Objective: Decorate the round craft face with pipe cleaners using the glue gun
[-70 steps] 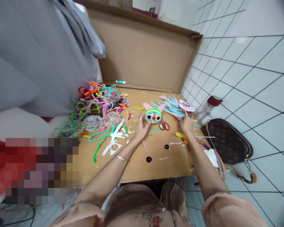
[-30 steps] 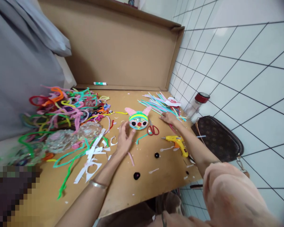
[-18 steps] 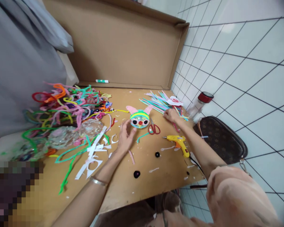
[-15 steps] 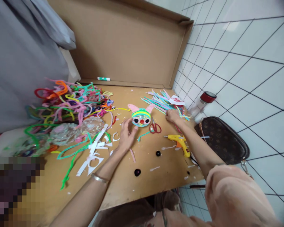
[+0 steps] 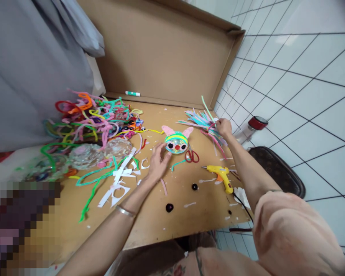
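Pastel pipe cleaners (image 5: 202, 120) pinched in outstretched right hand (image 5: 223, 126); left hand (image 5: 158, 163) open, flat beside craft face (image 5: 176, 141).

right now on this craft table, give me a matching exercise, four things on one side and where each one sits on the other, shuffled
Things:
1. red scissors
2. yellow glue gun
3. bundle of pipe cleaners
4. animal-face craft

Places:
A. gripped in the right hand
B. at the fingertips of the left hand
C. just right of the animal-face craft, handles toward the person
D. near the table's right edge, beside the right forearm

Pairs: 1-C, 2-D, 3-A, 4-B
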Tool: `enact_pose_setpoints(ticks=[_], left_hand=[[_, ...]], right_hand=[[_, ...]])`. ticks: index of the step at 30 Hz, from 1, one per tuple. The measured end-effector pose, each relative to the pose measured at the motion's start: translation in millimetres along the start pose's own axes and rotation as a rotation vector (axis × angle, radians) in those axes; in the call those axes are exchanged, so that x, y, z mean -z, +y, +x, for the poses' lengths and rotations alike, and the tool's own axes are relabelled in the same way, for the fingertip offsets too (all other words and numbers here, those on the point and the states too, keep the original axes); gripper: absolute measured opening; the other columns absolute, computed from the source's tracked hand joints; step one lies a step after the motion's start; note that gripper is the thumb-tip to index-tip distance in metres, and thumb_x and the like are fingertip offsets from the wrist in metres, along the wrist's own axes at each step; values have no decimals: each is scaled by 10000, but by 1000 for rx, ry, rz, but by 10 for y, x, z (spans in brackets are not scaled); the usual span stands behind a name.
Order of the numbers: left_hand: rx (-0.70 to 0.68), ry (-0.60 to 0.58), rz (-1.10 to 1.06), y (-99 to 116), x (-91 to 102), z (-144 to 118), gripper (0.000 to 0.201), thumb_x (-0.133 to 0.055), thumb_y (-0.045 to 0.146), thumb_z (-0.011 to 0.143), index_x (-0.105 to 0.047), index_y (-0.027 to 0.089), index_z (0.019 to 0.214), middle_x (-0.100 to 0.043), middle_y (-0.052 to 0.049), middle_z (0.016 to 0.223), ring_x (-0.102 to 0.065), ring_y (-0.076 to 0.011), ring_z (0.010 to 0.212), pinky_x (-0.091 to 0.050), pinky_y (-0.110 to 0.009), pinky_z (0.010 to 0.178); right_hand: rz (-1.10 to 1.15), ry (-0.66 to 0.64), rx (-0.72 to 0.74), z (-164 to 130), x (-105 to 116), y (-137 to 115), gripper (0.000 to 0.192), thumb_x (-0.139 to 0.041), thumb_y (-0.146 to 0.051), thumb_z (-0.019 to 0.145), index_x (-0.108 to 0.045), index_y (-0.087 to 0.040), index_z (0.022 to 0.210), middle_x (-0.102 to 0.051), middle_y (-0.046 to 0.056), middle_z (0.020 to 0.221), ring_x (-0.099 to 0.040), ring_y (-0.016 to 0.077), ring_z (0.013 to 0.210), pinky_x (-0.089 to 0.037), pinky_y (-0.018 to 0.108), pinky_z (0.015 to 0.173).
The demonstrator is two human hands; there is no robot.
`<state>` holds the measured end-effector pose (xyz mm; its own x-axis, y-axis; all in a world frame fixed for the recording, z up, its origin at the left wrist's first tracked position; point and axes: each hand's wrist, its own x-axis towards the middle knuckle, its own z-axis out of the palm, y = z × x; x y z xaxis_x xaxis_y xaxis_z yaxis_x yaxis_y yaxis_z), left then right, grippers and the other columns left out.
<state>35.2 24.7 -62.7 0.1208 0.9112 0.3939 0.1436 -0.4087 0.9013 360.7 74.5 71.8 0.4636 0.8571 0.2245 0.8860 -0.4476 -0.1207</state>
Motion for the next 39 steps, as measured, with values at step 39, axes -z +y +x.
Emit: enact_pose_setpoints(ticks=[39], left_hand=[[184,201,-791,205,88,272,561,-485,696,912,-638,203,1133,-703,-113,1160,-706,-184,937,-529,-325,847]], right_hand=[[1604,-174,140,-2164,654,-653,378,-834,-527,716,-648,-212,811,-544,-58,576,-478,81,453,-367,208,420]])
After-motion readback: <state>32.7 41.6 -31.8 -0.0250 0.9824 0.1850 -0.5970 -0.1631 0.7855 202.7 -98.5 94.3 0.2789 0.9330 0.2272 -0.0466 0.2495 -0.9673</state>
